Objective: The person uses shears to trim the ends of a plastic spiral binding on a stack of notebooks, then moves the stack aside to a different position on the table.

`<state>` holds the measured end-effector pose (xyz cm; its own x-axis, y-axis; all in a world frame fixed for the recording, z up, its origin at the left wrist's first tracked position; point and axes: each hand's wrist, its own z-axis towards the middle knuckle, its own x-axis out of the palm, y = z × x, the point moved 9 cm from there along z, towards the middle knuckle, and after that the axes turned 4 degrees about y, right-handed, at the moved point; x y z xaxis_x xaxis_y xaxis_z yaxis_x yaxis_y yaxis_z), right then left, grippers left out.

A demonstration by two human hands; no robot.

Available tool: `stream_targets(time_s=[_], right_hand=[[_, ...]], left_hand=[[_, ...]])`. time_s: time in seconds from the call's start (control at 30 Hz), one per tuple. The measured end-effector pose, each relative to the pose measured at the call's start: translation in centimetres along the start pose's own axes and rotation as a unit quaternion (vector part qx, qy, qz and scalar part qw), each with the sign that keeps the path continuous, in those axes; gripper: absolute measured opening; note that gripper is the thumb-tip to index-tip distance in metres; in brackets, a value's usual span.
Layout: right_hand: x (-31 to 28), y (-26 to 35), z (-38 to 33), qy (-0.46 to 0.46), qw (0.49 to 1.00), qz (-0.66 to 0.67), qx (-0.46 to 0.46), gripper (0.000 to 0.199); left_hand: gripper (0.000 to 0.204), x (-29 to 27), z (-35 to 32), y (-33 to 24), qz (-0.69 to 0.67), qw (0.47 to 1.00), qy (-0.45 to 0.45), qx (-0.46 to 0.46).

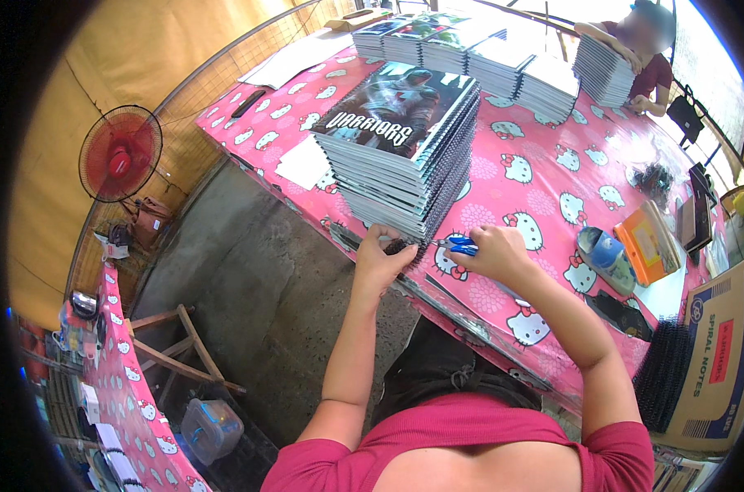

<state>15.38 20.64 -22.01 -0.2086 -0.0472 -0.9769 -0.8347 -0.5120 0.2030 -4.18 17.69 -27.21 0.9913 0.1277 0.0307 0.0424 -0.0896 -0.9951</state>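
Observation:
A tall stack of spiral notebooks [392, 176] with dark illustrated covers stands at the near edge of the table, coils toward the right. At its foot, my left hand [378, 264] is closed with thumb and fingers on a black spiral coil [398, 248]. My right hand [500, 252] grips small pliers [462, 246] with blue handles. Their metal jaws point left and meet the near end of the coil, close to my left thumb. Whether the jaws bite the wire is too small to tell.
On the pink patterned tablecloth [515, 201] are more notebook stacks [491, 66], a blue container [605, 258] and an orange pack [644, 240]. Black coils [665, 373] lean by a cardboard box [716, 353] at right. Another person [642, 49] holds notebooks at the far side. A red fan [120, 156] stands left.

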Motion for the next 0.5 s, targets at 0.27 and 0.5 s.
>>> stream_targets(time_s=[0.27, 0.5], right_hand=[[0.6, 0.7, 0.7, -0.015, 1.0, 0.002, -0.02, 0.055], [-0.9, 0.1, -0.3, -0.176, 0.979, -0.054, -0.085, 0.057]], left_hand=[[0.052, 0.5, -0.2, -0.7, 0.081, 0.995, -0.031, 0.057], [0.053, 0.5, 0.0, 0.4, 0.013, 1.0, -0.019, -0.004]])
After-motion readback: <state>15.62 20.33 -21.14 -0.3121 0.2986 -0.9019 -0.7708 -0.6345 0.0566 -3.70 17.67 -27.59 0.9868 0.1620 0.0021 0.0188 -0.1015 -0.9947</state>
